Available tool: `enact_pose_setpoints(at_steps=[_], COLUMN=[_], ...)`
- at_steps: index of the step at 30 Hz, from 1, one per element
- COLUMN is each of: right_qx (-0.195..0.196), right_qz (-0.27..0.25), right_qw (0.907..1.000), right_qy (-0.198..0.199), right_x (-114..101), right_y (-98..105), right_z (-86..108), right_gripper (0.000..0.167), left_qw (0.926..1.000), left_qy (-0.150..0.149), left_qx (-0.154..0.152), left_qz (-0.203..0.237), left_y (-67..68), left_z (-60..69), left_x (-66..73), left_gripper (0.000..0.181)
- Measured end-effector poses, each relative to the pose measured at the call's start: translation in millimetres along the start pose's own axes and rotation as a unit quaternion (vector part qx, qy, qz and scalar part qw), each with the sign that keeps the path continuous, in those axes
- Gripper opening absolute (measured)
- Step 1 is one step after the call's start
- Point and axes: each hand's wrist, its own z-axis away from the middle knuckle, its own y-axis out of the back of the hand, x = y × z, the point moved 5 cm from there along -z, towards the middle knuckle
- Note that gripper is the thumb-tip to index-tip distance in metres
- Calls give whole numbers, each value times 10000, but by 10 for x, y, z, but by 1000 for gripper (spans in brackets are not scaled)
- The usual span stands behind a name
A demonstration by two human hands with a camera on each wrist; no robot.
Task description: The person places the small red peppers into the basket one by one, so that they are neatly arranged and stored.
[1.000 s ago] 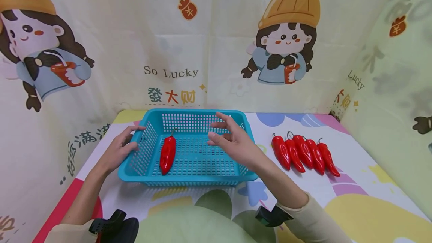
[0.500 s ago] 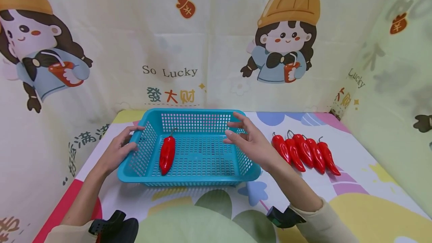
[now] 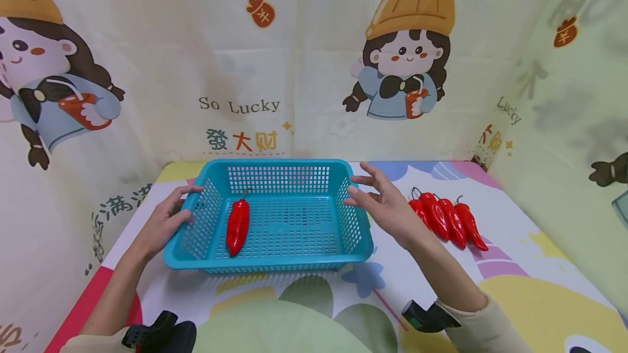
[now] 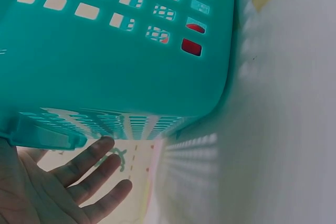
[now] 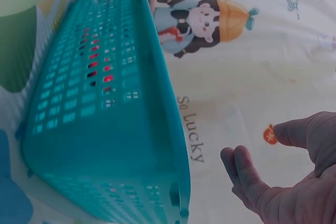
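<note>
A red chili pepper [image 3: 237, 227] lies in the left part of a turquoise plastic basket [image 3: 275, 262], its stem towards the back. My left hand [image 3: 162, 225] holds the basket's left rim, with thumb and index finger over the edge; in the left wrist view other fingers [image 4: 105, 174] extend loosely below the rim, outside the basket. My right hand [image 3: 387, 211] hovers by the right rim, fingers spread and slightly bent, holding nothing. In the right wrist view a gap shows between that hand [image 5: 294, 182] and the basket [image 5: 157, 108].
Several more red chili peppers [image 3: 453, 225] lie side by side on the patterned table [image 3: 510, 227], right of the basket; my right hand and forearm partly cover the leftmost ones. A printed curtain [image 3: 314, 70] hangs behind and along both sides.
My right hand has moved right, from above the basket's inside to its right rim, and now hides part of the pepper row. My left hand has stayed on the rim. The head view has shifted slightly.
</note>
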Motion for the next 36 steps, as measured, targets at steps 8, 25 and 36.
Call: enact_pose_setpoints(at_steps=[8, 25, 36], right_qx=[204, 546, 743], right_qz=[91, 675, 2144], right_qw=[9997, 9948, 9733], right_qy=[-54, -525, -342], right_x=[113, 559, 772], right_y=[187, 480, 673], right_z=[44, -2, -51], right_gripper=[86, 92, 71], left_qw=[10000, 10000, 10000], left_qy=[12, -5, -3], left_qx=[-5, -30, -20], left_qz=[-29, -12, 68], left_y=[9, 4, -4], left_z=[-4, -16, 0], left_x=[-17, -10, 1], left_gripper=[61, 59, 61])
